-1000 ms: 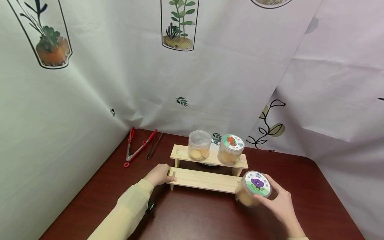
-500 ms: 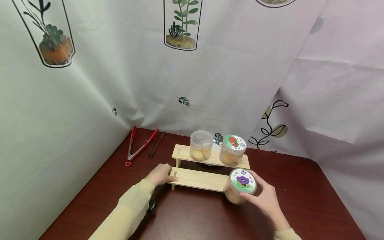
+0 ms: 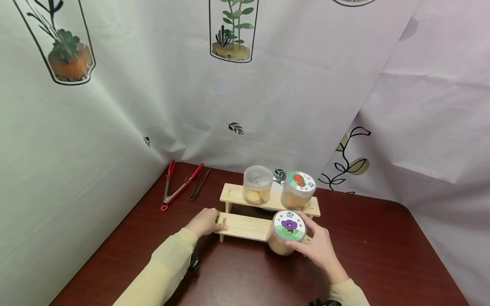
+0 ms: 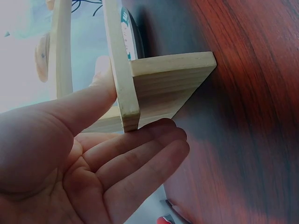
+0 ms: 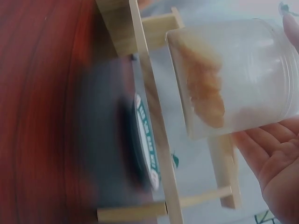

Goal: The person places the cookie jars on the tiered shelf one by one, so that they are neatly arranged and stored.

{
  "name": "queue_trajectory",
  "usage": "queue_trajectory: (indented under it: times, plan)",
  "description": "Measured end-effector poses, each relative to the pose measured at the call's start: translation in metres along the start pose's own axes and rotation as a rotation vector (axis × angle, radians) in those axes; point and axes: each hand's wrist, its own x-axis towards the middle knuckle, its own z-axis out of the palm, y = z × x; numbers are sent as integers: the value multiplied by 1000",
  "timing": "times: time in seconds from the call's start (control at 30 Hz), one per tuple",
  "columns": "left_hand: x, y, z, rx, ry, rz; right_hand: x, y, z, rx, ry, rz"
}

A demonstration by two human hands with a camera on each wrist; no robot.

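Observation:
My left hand [image 3: 204,222] holds the left end of the lower step of a two-step wooden stand [image 3: 243,227]; in the left wrist view its thumb lies over the board, fingers at the end and below. With my right hand [image 3: 319,246] I grip a clear plastic jar [image 3: 277,244] around its upper part. Its lid shows a purple flower, and cookies [image 5: 203,84] lie inside. The right wrist view shows a gap between the jar's base and the lower board. On the upper step stand a jar with a plain clear top [image 3: 257,185] and one with a red-fruit label [image 3: 297,192].
Red-handled tongs [image 3: 178,194] and metal tweezers [image 3: 199,185] lie on the dark red table [image 3: 237,276] at back left. A round white thing with green lettering [image 5: 147,140] shows behind the stand. Printed white cloth [image 3: 291,93] hangs around the table's back and left.
My right hand has carried the purple-flower jar leftward, from the stand's right end to in front of its lower step. The left hand keeps its place on the stand.

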Motion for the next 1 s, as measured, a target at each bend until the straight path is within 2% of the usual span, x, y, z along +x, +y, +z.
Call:
queue_trajectory:
  times: [0.27, 0.8, 1.0]
  plan:
    - [0, 1, 0, -2, -2, 6, 9, -5, 18, 41, -35, -61]
    - [-1, 1, -1, 6, 1, 6, 22, -15, 47, 77, -57, -13]
    - [-2, 1, -1, 0, 5, 8, 26, -19, 55, 51, -57, 7]
